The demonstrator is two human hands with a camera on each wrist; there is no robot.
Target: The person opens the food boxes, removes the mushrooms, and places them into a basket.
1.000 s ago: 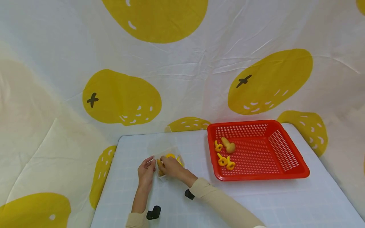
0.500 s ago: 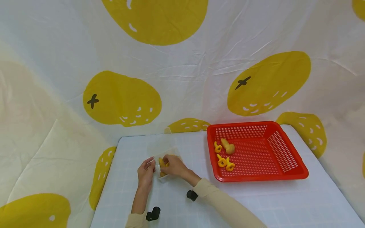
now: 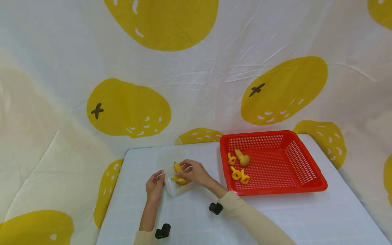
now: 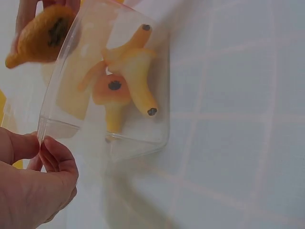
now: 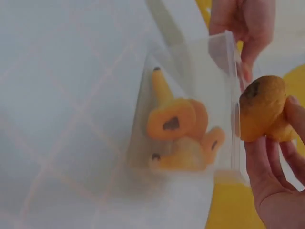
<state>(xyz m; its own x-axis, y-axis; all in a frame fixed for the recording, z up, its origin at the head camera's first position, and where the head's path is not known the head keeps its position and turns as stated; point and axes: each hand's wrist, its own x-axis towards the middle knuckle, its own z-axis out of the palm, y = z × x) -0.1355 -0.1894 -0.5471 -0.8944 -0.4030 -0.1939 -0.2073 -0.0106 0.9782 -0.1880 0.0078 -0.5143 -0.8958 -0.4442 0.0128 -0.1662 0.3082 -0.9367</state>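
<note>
A clear plastic box (image 3: 172,190) stands on the table in front of me, with several yellow toy mushrooms (image 4: 138,78) lying inside it. My left hand (image 3: 155,186) pinches the rim of the box between thumb and fingers. At the box's opening, my right hand (image 3: 197,174) grips a yellow-orange toy mushroom (image 5: 262,107) with a dark patch on it. Thumb and fingertips lie on opposite sides of this mushroom. In the left wrist view, the held mushroom (image 4: 40,36) shows just beyond the rim, and the right hand behind it is partly cut off.
To the right is a red plastic basket (image 3: 277,192), holding a tan mushroom (image 3: 242,158) and three smaller yellow mushrooms (image 3: 236,174) on its left side. A white cloth with large yellow fruit prints (image 3: 128,107) hangs behind the table (image 3: 263,217).
My right hand has come up and rightward out of the box with a mushroom in its fingers. The left hand stays at the box's rim.
</note>
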